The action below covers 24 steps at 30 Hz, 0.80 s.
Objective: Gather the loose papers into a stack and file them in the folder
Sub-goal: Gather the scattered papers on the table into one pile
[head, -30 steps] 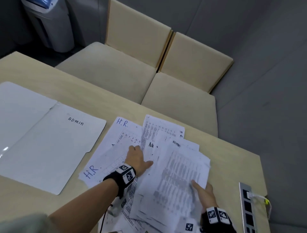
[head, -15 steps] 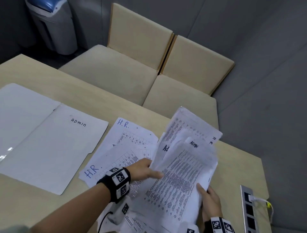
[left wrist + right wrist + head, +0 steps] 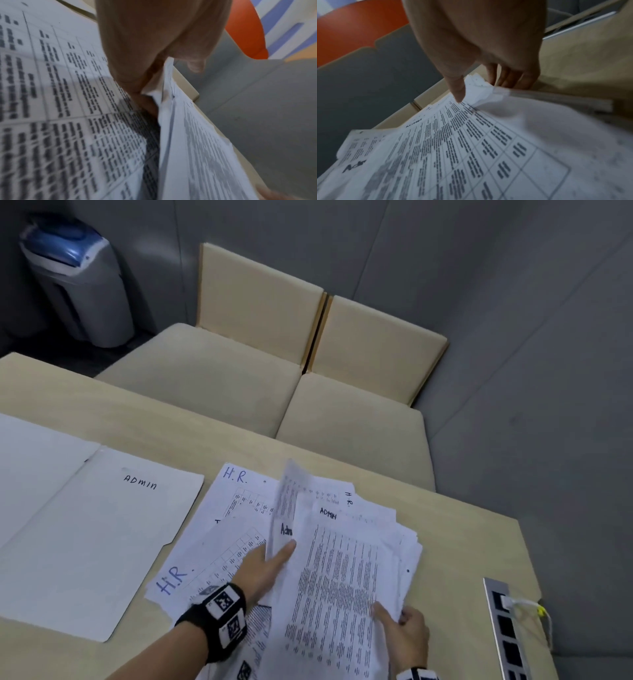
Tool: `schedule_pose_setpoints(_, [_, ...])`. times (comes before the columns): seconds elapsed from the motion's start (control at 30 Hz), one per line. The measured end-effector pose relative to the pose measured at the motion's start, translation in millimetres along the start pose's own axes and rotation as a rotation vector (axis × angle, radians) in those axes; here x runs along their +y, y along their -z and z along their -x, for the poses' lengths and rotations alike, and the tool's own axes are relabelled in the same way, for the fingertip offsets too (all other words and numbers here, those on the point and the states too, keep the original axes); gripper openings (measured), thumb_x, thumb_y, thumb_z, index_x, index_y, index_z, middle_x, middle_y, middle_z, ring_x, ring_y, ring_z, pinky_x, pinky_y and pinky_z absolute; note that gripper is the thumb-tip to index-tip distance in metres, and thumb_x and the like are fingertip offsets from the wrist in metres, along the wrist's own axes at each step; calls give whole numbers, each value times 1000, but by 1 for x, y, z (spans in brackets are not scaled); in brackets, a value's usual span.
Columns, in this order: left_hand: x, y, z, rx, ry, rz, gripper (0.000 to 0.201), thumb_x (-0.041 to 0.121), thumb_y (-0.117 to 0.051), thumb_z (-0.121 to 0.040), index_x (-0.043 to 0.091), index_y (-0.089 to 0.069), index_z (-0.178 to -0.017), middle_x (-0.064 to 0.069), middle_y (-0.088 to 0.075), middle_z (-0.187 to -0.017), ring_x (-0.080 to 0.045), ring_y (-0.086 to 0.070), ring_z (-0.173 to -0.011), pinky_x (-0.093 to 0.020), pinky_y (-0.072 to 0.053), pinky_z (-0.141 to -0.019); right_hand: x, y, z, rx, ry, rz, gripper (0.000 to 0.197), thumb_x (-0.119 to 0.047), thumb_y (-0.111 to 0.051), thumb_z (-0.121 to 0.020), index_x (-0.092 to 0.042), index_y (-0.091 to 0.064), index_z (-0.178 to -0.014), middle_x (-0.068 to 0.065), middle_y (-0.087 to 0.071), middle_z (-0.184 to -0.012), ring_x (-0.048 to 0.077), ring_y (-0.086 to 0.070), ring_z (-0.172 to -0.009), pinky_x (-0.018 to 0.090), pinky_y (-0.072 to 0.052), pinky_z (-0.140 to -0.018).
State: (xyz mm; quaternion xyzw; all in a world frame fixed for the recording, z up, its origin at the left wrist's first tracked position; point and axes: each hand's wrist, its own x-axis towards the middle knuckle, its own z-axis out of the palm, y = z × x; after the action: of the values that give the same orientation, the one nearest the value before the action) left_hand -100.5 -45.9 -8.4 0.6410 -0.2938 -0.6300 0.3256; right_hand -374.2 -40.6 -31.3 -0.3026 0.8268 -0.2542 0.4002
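Observation:
A loose bundle of printed papers point(image 3: 342, 577), its top sheet marked ADMIN, sits just above the table point(image 3: 462, 542) at the near right. My left hand point(image 3: 274, 559) pinches the bundle's left edge, thumb on top and fingers underneath, as the left wrist view shows for the hand point(image 3: 154, 81) and the bundle point(image 3: 197, 135). My right hand point(image 3: 397, 621) grips the near right edge, with its thumb point(image 3: 458, 94) on the top sheet and the fingers below. Sheets marked H.R. point(image 3: 205, 542) lie flat beside the bundle. The open white folder point(image 3: 102, 542) labelled ADMIN lies to the left.
A power strip point(image 3: 507, 631) with a white plug and cable lies at the table's right edge. Two beige chairs point(image 3: 205, 378) point(image 3: 352, 422) stand beyond the far edge. A grey bin point(image 3: 75, 278) with a blue lid stands in the far left corner.
My left hand went from lying flat on the papers to pinching the bundle's left edge. The bundle was raised and tilted up, and now lies lower and flatter.

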Motion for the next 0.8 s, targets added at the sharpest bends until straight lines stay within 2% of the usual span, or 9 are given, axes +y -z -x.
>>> schedule_pose_setpoints(0.13, [6,-17,-3,-109,-14,-259,40,33,-77,-80,12,-63,-112,2,-70,-96,-17,-69,-86,-38,-59,-88,-11,-1,-1,-9,-17,2,86,-32,-87,-70,3,-48,-138,20,-56,-134,33,-56,-121,42,-43,-105])
schedule_pose_setpoints(0.2, [7,-38,-2,-206,-7,-486,31,22,-73,-85,10,-63,-111,-1,-69,-95,-20,-69,-86,-40,-60,-88,-18,2,-5,-56,-115,-31,81,-36,-86,-70,6,-51,-131,18,-59,-129,33,-59,-114,42,-45,-103])
schedule_pose_setpoints(0.3, [9,-59,3,-296,-53,-664,32,33,-72,-84,12,-58,-102,-4,-65,-95,-20,-63,-80,-40,-59,-86,-23,15,-12,-32,-186,-59,58,-32,-86,-73,2,-54,-108,12,-56,-110,31,-55,-106,41,-43,-101])
schedule_pose_setpoints(0.4, [7,-51,-2,36,-190,-819,53,51,-70,-78,17,-51,-115,0,-58,-110,-18,-59,-95,-33,-54,-86,-22,22,-11,-19,-248,-42,96,-48,-92,-55,5,-56,-126,20,-55,-131,36,-54,-122,42,-44,-103])
schedule_pose_setpoints(0.47, [3,-38,-7,163,-171,-824,69,58,-65,-80,12,-44,-126,-5,-52,-122,-22,-54,-108,-35,-51,-93,-24,20,-17,-86,-255,-62,109,-47,-97,-44,7,-54,-129,21,-59,-129,37,-60,-115,43,-50,-93])
schedule_pose_setpoints(0.53, [-6,-30,-12,109,-144,-871,75,61,-60,-82,9,-40,-132,-7,-45,-129,-24,-48,-116,-35,-47,-100,-32,17,-23,-191,-278,-101,82,-33,-96,-55,10,-63,-117,21,-72,-106,35,-69,-93,40,-55,-75])
schedule_pose_setpoints(0.63, [-13,-26,-14,66,-203,-902,76,59,-60,-83,8,-39,-135,-6,-42,-130,-21,-45,-116,-30,-44,-101,-47,12,-20,-331,-205,-98,41,-12,-84,-76,2,-68,-110,16,-74,-93,31,-70,-86,35,-54,-68])
schedule_pose_setpoints(0.73, [-10,-19,-17,17,-185,-879,85,63,-61,-80,6,-36,-138,-9,-41,-135,-25,-46,-122,-33,-43,-101,-53,2,-15,-319,-83,-104,40,-1,-75,-83,3,-65,-121,20,-73,-112,37,-69,-101,50,-55,-91])
schedule_pose_setpoints(0.8, [-7,-13,-20,-34,-127,-805,99,73,-63,-70,5,-37,-137,-10,-43,-135,-27,-49,-123,-35,-43,-100,-61,2,-10,-286,11,-21,38,-4,-70,-88,3,-65,-125,18,-71,-118,35,-67,-105,48,-49,-101])
